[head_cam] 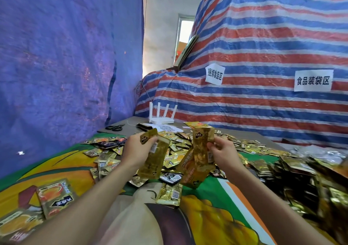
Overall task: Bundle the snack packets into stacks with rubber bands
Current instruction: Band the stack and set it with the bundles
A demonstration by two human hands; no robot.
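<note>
Above the loose pile (180, 145) on the printed sheet (216, 203), left hand (134, 150) grips one gold stack (153, 156); right hand (223, 150) pinches another stack (199, 156). Gathering step judged under way. Next: merge, square edges, band. No rubber band visible.

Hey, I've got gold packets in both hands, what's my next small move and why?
Your left hand grips one bunch of gold packets, your right hand a second bunch, held apart over the loose pile; no rubber band shows on either. So probably press the two together and square the edges before banding.
</note>
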